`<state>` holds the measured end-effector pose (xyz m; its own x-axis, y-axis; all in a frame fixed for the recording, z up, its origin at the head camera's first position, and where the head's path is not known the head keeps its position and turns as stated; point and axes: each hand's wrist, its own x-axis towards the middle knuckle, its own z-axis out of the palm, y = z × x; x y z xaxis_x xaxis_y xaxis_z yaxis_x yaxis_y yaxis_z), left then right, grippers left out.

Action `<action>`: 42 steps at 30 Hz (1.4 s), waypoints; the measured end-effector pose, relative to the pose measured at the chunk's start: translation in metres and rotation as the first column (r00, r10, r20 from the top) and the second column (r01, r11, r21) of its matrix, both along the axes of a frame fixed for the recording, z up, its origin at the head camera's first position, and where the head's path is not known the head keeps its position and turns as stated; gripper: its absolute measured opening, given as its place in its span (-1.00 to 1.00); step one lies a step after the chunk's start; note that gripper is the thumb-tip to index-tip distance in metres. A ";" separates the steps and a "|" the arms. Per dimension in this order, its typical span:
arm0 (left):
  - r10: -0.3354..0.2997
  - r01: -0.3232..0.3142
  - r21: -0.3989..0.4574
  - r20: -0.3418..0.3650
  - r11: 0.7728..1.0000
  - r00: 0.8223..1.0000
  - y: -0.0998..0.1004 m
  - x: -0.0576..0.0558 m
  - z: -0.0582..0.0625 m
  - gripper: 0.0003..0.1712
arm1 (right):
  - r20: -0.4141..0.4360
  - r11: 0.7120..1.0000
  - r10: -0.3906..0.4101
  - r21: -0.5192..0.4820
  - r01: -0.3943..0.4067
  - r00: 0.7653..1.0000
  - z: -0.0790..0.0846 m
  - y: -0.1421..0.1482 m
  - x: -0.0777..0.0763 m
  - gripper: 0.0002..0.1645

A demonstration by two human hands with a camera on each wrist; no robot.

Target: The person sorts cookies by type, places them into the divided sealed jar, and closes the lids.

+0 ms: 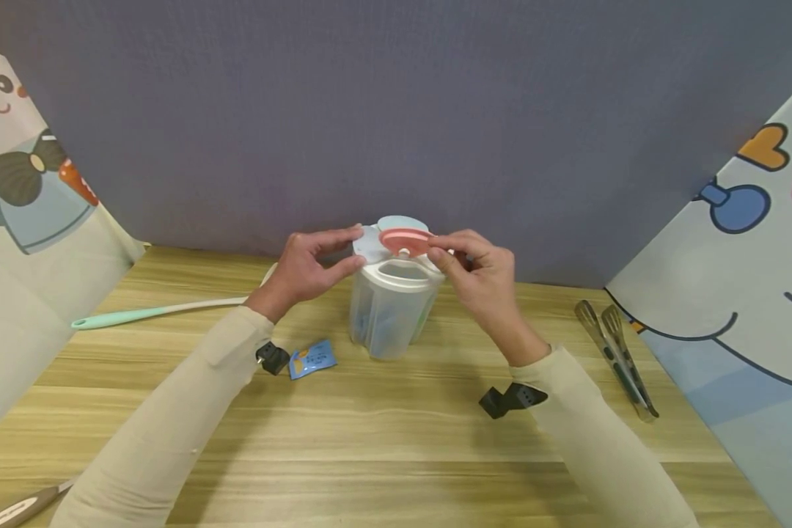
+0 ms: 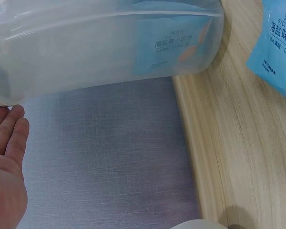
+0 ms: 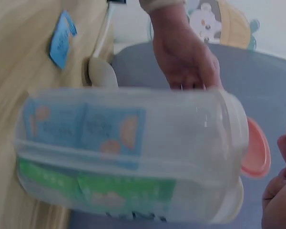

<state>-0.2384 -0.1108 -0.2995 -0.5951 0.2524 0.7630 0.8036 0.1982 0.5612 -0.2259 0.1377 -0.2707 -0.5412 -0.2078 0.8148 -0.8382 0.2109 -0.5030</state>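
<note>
A clear divided plastic storage canister (image 1: pixel 392 315) stands upright on the table, its white lid (image 1: pixel 402 279) bearing hinged flaps. The red flap (image 1: pixel 404 240) is tilted up, and a pale blue flap (image 1: pixel 402 221) shows behind it. My left hand (image 1: pixel 303 268) holds the lid's left side, thumb in front and fingers farther back. From the right, my right hand (image 1: pixel 482 271) pinches the red flap's edge between thumb and index finger. Inside the canister are blue snack packets (image 3: pixel 114 131) and green packets (image 3: pixel 128 191) in separate compartments.
A blue snack packet (image 1: pixel 313 359) lies left of the canister. Behind my left arm is a spoon-like utensil with a mint handle (image 1: pixel 119 317). Metal tongs (image 1: pixel 617 356) lie at the right, and a brown handle (image 1: pixel 23 506) pokes in at lower left. A grey panel (image 1: pixel 396 132) rises behind.
</note>
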 end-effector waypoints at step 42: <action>-0.003 0.003 0.019 -0.015 1.000 1.000 0.000 0.000 -0.002 -0.60 | 0.341 0.784 -0.072 0.601 -0.158 0.937 -0.133 -0.077 0.031 -0.73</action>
<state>-0.2385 -0.1106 -0.3010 -0.5826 0.2396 0.7766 0.8127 0.1850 0.5526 -0.1950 0.0602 -0.4034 -0.7277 -0.6263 0.2798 -0.6626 0.5362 -0.5230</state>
